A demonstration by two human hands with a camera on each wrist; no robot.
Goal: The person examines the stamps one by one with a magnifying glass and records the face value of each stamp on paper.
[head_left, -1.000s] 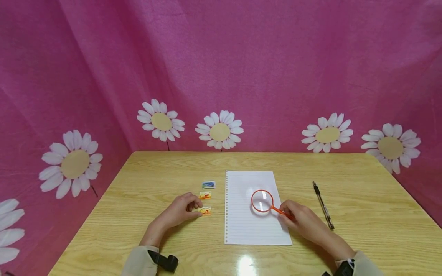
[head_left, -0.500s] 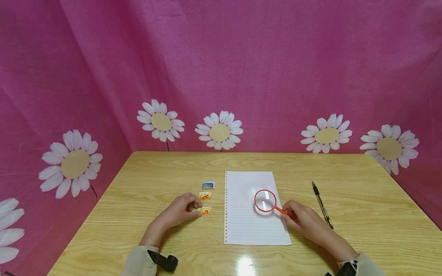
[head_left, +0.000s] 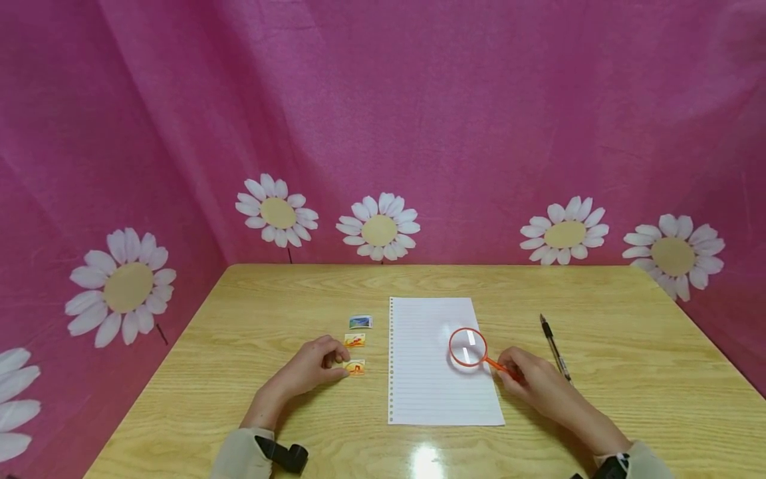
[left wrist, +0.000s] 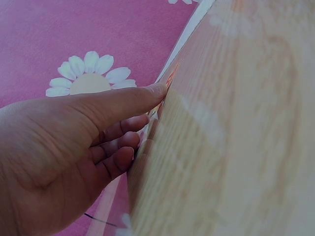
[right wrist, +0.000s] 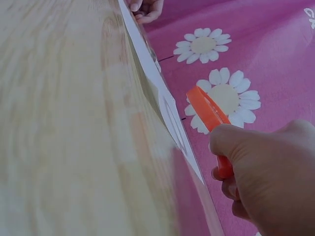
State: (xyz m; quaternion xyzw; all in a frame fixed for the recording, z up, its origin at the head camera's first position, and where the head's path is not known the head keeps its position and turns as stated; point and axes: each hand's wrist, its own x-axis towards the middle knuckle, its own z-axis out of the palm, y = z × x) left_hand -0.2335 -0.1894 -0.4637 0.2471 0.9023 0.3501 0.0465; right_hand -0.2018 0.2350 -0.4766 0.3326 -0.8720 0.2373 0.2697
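My right hand (head_left: 541, 386) grips the handle of an orange-rimmed magnifying glass (head_left: 468, 347). Its round lens hangs above the right side of a lined sheet of paper (head_left: 415, 392). In the right wrist view the magnifying glass (right wrist: 209, 110) appears nearly edge-on, held off the table. On the left, my left hand (head_left: 311, 364) rests on the table, with thumb and fingertips at the left edge of the lowest yellow postage stamp (head_left: 356, 367). Beyond that lie another yellow stamp (head_left: 355, 340) and a blue-green stamp (head_left: 361, 322). In the left wrist view the thumb (left wrist: 142, 96) is extended.
A black pen (head_left: 552, 338) lies right of the paper, partly behind my right hand. The wooden table (head_left: 287, 286) reaches back to a pink curtain (head_left: 383, 120) with printed daisies. Glare shows on the near tabletop.
My right hand has drifted to the right with the magnifying glass, so the lens is nearer the paper's right edge. My left hand and the stamps have stayed in place.
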